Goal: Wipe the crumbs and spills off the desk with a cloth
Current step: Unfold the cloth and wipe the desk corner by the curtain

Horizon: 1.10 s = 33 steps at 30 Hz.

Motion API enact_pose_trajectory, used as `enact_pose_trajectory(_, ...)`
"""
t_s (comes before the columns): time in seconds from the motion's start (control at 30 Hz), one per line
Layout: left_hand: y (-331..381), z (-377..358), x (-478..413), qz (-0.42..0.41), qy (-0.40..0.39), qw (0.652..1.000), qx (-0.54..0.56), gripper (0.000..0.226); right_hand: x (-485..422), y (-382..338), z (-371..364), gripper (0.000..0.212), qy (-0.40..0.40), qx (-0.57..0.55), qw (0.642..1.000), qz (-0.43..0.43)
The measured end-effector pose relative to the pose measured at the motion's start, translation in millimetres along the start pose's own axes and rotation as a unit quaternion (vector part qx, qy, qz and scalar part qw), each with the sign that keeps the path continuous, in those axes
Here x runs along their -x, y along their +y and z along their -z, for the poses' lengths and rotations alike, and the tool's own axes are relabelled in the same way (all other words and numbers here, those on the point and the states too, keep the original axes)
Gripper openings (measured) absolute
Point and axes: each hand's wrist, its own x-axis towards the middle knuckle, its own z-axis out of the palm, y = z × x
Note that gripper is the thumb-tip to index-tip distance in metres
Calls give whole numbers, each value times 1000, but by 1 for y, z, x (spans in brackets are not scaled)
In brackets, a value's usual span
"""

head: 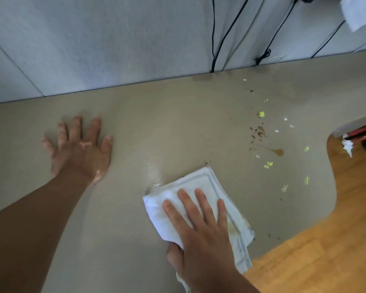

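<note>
Folded white cloth (195, 182) pressed under flat right hand (203, 235), left hand (80, 151) splayed on beige desk (135, 123) — brown spill (280, 152), yellow-green crumbs (268, 164) unwiped.

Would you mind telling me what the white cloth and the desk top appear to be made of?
Cloth: probably cotton terry or a similar soft woven fabric, matte white, folded in layers with a stitched border band. Desk top: likely laminate, though that is uncertain; beige, smooth, slightly glossy, since a wet streak shines on it beside the cloth.
</note>
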Motion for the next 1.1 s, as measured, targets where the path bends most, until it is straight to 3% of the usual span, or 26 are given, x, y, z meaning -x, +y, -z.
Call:
enact_pose_trajectory(0.13, 17, -6, 31, -16, -1, 1000, 12, 67, -24, 27, 10, 82, 0, -1, 1000, -10)
enact_pose_trajectory(0.37, 28, -18, 53, -33, 19, 999, -24, 71, -147, 96, 32, 70, -19, 1, 988, -154)
enact_pose_trajectory(0.53, 30, -20, 49, -29, 25, 998, -42, 72, -191, 112, 33, 65, -10, 2, 982, -189)
enact_pose_trajectory(0.83, 31, -20, 47, -35, 31, 998, -33, 73, -170, 93, 31, 59, -6, 9, 984, -178)
enact_pose_trajectory(0.97, 30, -19, 44, -40, 23, 999, -30, 72, -112, 44, 18, 67, -8, 10, 989, -144)
enact_pose_trajectory(1.1, 28, -17, 41, -53, 17, 998, -20, 67, -38, -17, -5, 69, 53, -7, 992, -115)
